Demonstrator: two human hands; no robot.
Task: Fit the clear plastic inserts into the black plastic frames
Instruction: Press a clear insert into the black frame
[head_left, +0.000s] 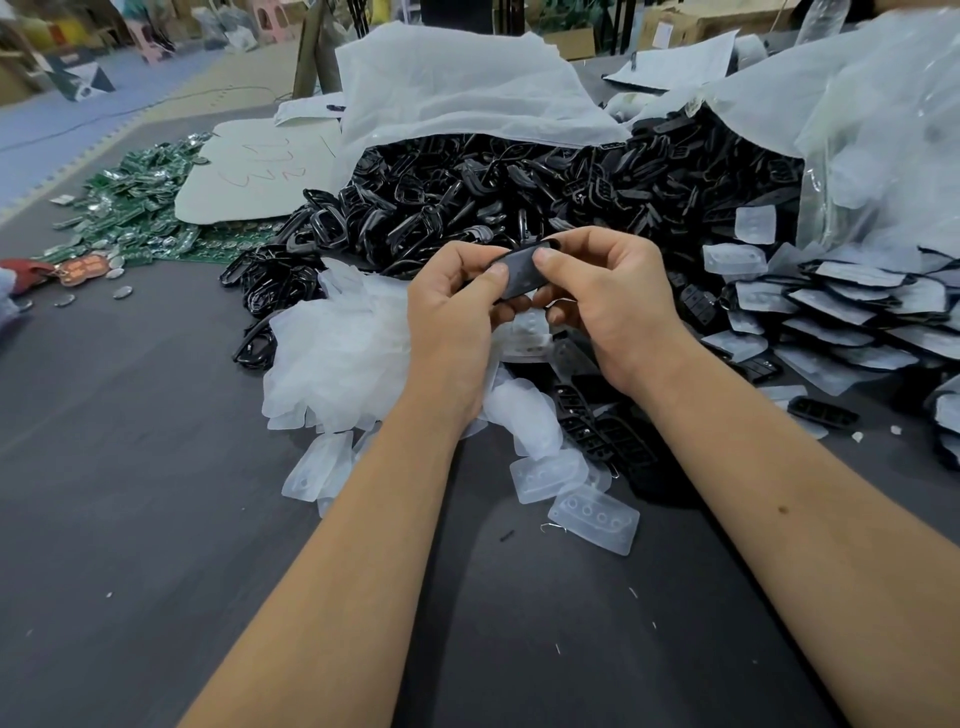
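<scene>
Both hands hold one black plastic frame (521, 271) with a clear insert lying in it, above the table. My left hand (454, 301) pinches its left end, thumb on top. My right hand (602, 291) pinches its right end, thumb pressing the top face. A heap of loose clear inserts (337, 353) lies under and left of my hands; one insert (595, 514) with a row of round holes lies nearest me. A big pile of black frames (493, 192) spills from a white bag behind.
Frames with inserts fitted lie stacked (841, 312) at the right. Green circuit boards (145, 208) are scattered at the far left beside a white sheet (249, 171). A clear plastic bag (883, 130) stands at the right. The grey table top (130, 467) stretches near me.
</scene>
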